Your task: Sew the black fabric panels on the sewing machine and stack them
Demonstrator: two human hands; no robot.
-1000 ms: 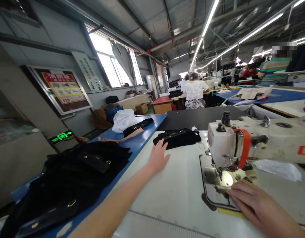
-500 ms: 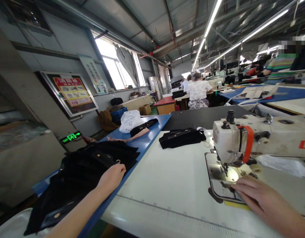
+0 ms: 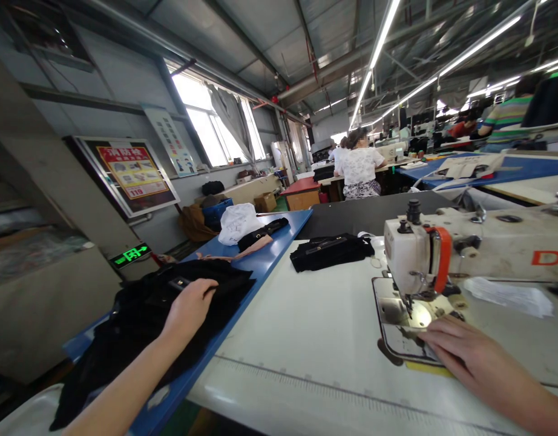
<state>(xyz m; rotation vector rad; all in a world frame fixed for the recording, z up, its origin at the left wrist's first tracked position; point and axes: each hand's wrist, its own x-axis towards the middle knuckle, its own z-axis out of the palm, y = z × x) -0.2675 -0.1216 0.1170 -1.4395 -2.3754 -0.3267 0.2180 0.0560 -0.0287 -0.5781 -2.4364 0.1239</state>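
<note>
Left hand (image 3: pixel 192 309), nearer, pinches the black fabric pile (image 3: pixel 143 297) lying left, long axis near-left to far-right; right hand (image 3: pixel 460 345) by sewing machine (image 3: pixel 408 260), grip indeterminable.

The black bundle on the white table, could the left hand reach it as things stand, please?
Probably yes: the left hand is at the black pile, and nothing tall stands between it and the bundle.

Daylight blows out the window (image 3: pixel 200 128), ceiling tubes (image 3: pixel 382 39) glare, and wide-angle distortion stretches the edges.
</note>
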